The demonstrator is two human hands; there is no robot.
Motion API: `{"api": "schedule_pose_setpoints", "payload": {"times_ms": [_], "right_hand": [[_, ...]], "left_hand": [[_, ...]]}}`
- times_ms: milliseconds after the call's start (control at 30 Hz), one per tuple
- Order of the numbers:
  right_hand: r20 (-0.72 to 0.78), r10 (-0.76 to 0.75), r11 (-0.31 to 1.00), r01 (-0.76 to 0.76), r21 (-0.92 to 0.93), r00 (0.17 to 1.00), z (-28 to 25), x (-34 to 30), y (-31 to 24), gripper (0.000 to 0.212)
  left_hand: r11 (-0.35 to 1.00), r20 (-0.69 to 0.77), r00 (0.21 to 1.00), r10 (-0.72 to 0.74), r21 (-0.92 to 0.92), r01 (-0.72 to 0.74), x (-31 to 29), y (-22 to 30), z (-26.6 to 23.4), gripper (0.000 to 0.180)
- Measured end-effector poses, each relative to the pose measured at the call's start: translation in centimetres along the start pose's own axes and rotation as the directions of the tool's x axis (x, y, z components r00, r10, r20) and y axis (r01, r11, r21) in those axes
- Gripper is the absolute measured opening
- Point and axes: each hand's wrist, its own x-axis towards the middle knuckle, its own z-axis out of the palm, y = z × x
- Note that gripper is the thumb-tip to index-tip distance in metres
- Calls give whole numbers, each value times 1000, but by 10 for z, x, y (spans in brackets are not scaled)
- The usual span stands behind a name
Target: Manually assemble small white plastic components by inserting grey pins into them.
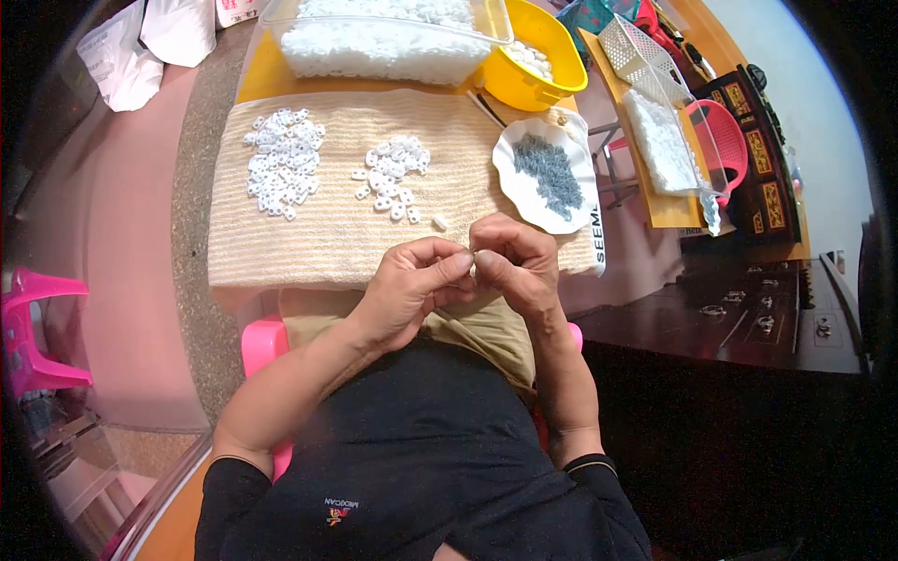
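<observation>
My left hand (pixel 423 279) and my right hand (pixel 514 260) meet at the near edge of the striped cloth, thumbs and forefingers pinched together. Whatever they grip between them is too small to make out. Just beyond the fingertips lies a single white plastic piece (pixel 441 222). Farther off is a small heap of white plastic pieces with holes (pixel 400 166), and left of it a larger heap of like pieces (pixel 283 164). A white scalloped plate (pixel 506 159) right of the heaps carries many small dark grey metal-looking parts (pixel 550 176).
The beige striped towel (pixel 327 248) covers the table. At its far side stand a clear tub (pixel 393 42) of white pieces and a yellow basin (pixel 524 89). A side stand (pixel 673 210) with another clear box (pixel 662 140) is at right; a pink stool (pixel 47 292) stands left.
</observation>
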Motion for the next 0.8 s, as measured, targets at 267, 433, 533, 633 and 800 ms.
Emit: {"api": "schedule_pose_setpoints", "payload": {"times_ms": [267, 433, 533, 633, 800], "right_hand": [[-57, 139, 969, -124, 215, 989, 2, -2, 0, 19], [-51, 219, 948, -200, 250, 974, 3, -1, -1, 15], [12, 168, 966, -167, 199, 986, 1, 2, 1, 13], [60, 167, 975, -174, 138, 984, -1, 3, 5, 16], [57, 246, 954, -252, 160, 968, -2, 2, 2, 15]], "left_hand": [[999, 39, 999, -30, 13, 29, 0, 1, -2, 13], [999, 58, 998, 1, 36, -3, 0, 0, -4, 12], [997, 59, 998, 35, 62, -38, 1, -1, -5, 12], [995, 51, 997, 52, 79, -56, 3, -1, -6, 11], [994, 40, 998, 51, 96, -55, 4, -1, -5, 11]]}}
